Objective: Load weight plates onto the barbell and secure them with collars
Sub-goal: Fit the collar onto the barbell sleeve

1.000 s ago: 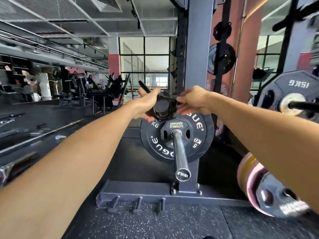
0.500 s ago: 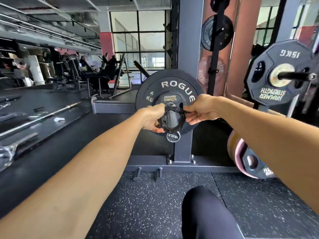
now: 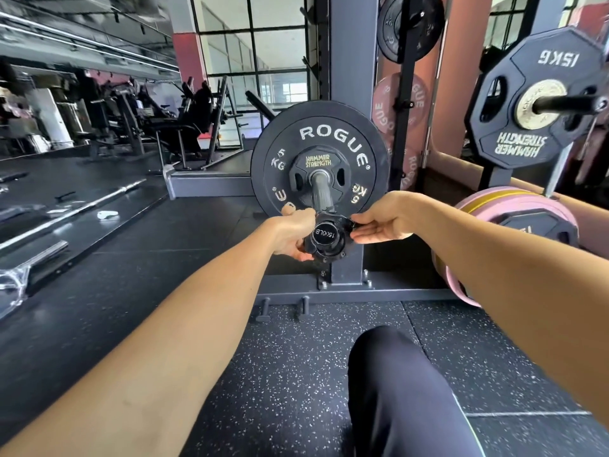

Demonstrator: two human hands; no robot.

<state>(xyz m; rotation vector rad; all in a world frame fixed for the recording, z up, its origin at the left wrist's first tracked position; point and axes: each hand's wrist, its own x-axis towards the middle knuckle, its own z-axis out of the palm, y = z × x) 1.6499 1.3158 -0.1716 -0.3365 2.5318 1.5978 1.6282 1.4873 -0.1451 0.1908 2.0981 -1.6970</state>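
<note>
A black collar (image 3: 324, 237) sits around the very tip of the barbell sleeve (image 3: 320, 192), ringed about the end cap marked 1500LB, and both hands are on it. The left hand (image 3: 291, 230) grips the collar's left side, its fingers curled round the rim and under it, the thumb up by the sleeve. The right hand (image 3: 384, 222) pinches the collar's lever tab on the right with thumb and forefinger, while its other fingers lie fairly straight, palm turned up.

Beyond the hands, further along the sleeve, a black 5 kg ROGUE plate (image 3: 319, 140) is loaded, with a smaller Hammer Strength plate (image 3: 318, 171) flush against its near face. A bare length of sleeve separates these plates from the collar, so the collar stands apart from them.

Behind the plates rises a grey rack upright (image 3: 354, 61). To the right of the right hand, a pink and yellow plate stack (image 3: 514, 206) rests low near the floor, and above it a black 15 kg plate (image 3: 534, 97) hangs on a storage peg. Below the hands, the person's knee (image 3: 392, 374) in dark fabric shows over the speckled rubber floor (image 3: 290, 374). Far to the left of the left hand, a spare barbell (image 3: 82, 209) lies on the floor.
</note>
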